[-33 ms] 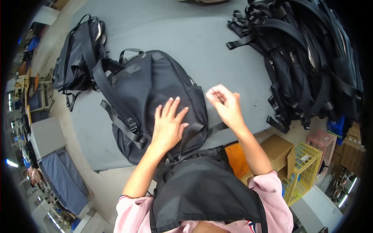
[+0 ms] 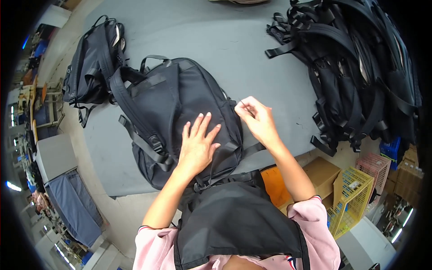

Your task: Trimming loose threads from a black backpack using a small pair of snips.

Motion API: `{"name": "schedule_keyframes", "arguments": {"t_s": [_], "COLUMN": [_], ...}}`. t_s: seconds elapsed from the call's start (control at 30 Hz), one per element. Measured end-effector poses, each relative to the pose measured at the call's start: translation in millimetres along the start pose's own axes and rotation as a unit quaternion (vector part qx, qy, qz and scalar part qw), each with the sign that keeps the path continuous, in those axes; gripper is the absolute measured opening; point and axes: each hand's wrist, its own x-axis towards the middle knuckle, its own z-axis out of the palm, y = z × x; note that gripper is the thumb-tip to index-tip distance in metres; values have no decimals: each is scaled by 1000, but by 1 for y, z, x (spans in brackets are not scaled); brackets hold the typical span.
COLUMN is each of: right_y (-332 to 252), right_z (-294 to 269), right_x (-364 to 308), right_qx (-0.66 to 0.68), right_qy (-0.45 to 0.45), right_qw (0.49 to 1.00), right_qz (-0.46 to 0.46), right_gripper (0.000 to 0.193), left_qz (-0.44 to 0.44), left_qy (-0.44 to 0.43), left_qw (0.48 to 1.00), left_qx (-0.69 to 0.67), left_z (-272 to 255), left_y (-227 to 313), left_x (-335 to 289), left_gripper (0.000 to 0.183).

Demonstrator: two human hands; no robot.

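A black backpack (image 2: 189,99) lies flat on the grey table, its shoulder straps along its left side. My left hand (image 2: 197,146) rests palm down on the lower part of the backpack, fingers spread. Just off the right edge of the backpack, beside its side pocket, my right hand (image 2: 255,116) is closed in a pinch. A thin dark strand or slim tool shows at its fingertips, too fine to name. Below the right hand, a black strap (image 2: 253,149) runs out from the backpack onto the table.
Another black backpack (image 2: 95,63) lies at the far left of the grey table (image 2: 225,33). Several black backpacks (image 2: 346,72) are piled at the right. Beyond the near right edge stand a cardboard box (image 2: 320,173) and a yellow crate (image 2: 353,189). A black apron (image 2: 238,220) covers my front.
My right hand has shifted slightly left, closer to the right edge of the backpack. The left hand stays spread on the backpack.
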Motion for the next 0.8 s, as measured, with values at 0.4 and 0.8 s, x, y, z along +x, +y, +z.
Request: {"name": "schedule_keyframes", "arguments": {"t_s": [0.4,0.8], "right_y": [28,21], "right_z": [23,62], "right_x": [-42,-143], "right_qx": [-83,158], "right_qy": [66,167], "right_qw": [989,949], "right_qz": [106,216], "right_gripper": [25,16], "left_qz": [28,-73], "left_qy": [12,-221], "left_qw": [986,703], "left_qx": [-162,-671], "left_z": [-16,27], "left_y": [9,-22], "left_x": [2,-15], "left_gripper": [46,13]}}
